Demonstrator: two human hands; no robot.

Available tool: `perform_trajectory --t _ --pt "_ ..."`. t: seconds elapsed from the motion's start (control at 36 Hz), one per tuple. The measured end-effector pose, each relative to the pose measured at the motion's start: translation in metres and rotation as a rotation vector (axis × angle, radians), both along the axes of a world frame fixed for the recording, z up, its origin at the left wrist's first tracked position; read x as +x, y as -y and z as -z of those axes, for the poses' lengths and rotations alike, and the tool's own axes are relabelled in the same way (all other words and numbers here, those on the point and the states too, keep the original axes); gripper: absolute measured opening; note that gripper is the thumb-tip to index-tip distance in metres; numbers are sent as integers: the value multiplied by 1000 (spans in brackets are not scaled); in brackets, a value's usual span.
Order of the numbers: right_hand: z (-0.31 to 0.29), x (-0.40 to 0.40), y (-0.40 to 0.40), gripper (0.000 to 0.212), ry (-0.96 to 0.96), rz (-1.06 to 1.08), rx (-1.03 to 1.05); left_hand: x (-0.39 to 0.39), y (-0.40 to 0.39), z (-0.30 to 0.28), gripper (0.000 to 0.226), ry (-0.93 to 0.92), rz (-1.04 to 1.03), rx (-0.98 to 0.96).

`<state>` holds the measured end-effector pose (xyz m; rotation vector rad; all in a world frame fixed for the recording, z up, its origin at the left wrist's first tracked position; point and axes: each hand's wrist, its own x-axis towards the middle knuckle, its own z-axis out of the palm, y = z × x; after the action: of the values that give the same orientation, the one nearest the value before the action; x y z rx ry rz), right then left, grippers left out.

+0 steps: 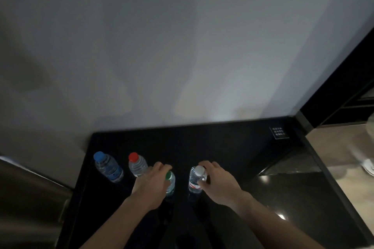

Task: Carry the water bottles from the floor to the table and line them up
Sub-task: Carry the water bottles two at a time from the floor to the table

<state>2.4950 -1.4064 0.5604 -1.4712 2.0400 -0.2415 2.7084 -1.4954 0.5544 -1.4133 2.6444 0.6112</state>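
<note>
Several small clear water bottles stand upright in a row on the black table [232,147]. A blue-capped bottle [108,166] is at the far left and a red-capped bottle [137,164] stands beside it. My left hand [151,182] grips the green-capped bottle [170,183] around its neck from the left. My right hand [216,180] holds the white-capped bottle [196,180] from the right, fingers curled round its upper body. Both held bottles touch the tabletop.
A pale wall rises behind the table. A small white-printed label [278,132] sits at the table's back right corner. A metallic surface [28,198] flanks the left. Wooden floor [340,159] and a person's white shoe [368,165] lie to the right.
</note>
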Motion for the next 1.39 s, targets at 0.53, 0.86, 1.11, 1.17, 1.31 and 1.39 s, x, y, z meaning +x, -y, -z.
perform_trajectory --t 0.53,0.86,1.11,1.17,1.31,1.39 --pt "-53 -99 -188 68 75 244 -96 -96 -115 -60 48 -300 284 -16" --pt "-71 -226 -412 67 -6 518 -163 -300 -280 -89 56 -176 531 97" --pt "-83 -307 -540 69 -92 663 -113 -414 -384 -105 58 -109 760 76" --pt "-83 -325 -561 70 -119 690 -95 -438 -397 -107 58 -84 796 34" --pt "-89 -375 -612 71 -129 793 -59 -507 -427 -110 57 -86 880 -16" --pt "-93 -400 -632 71 -148 824 -35 -540 -438 -106 58 -86 908 -41"
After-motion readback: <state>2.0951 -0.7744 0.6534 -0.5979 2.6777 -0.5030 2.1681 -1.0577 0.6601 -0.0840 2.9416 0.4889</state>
